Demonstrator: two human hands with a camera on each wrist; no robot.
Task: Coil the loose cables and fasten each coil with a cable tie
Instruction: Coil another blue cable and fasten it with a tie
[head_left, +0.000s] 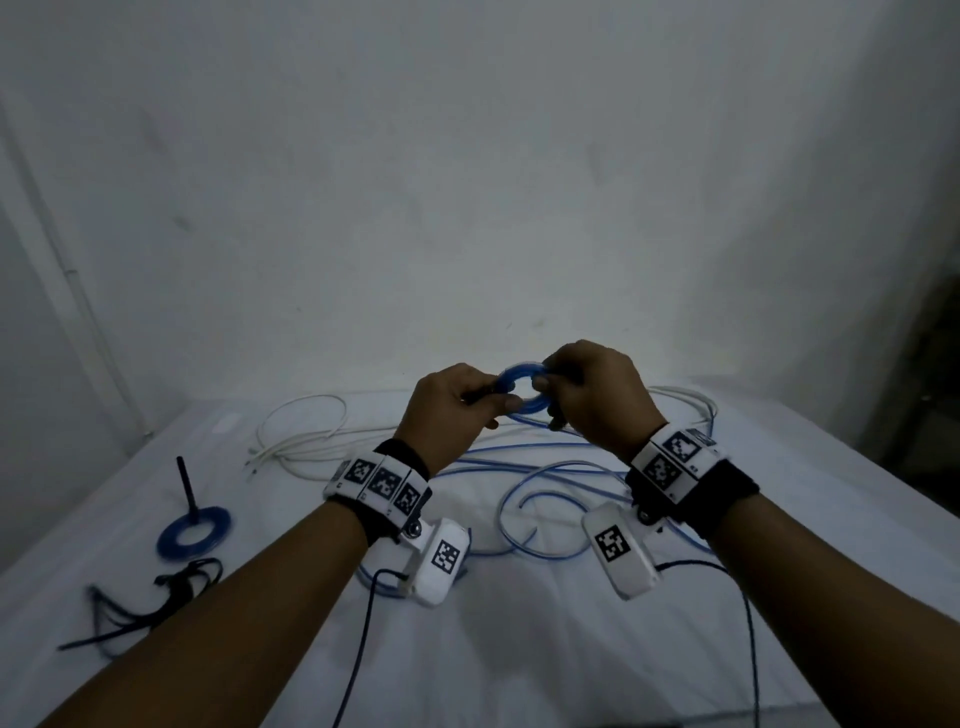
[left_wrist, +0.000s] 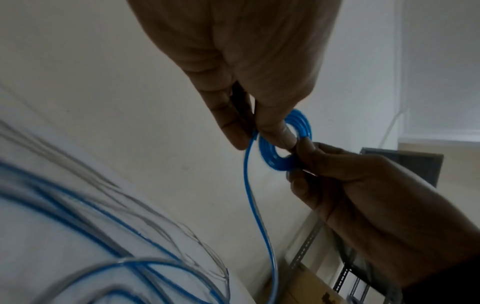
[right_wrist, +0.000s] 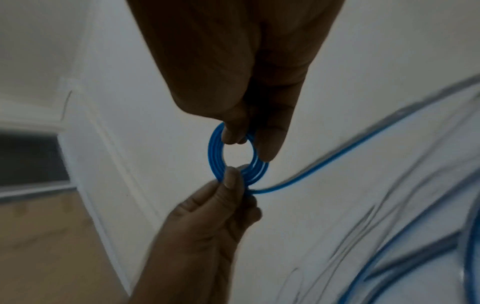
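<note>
A small blue cable coil (head_left: 521, 375) is held up above the table between both hands. My left hand (head_left: 498, 402) pinches its left side and my right hand (head_left: 545, 382) pinches its right side. In the left wrist view the left hand (left_wrist: 257, 139) grips the coil (left_wrist: 275, 162), and a loose blue tail (left_wrist: 249, 185) hangs down from it. In the right wrist view the right hand (right_wrist: 249, 144) pinches the coil's (right_wrist: 214, 156) top. A dark strip shows between the fingers in the head view; what it is I cannot tell.
On the white table (head_left: 519, 649), loose blue cable (head_left: 545, 483) sprawls under my hands and white cable (head_left: 306, 431) lies behind it. At the left lie a finished blue coil (head_left: 194, 526) with an upright black tie (head_left: 185, 483), and a bunch of black cable ties (head_left: 150, 597).
</note>
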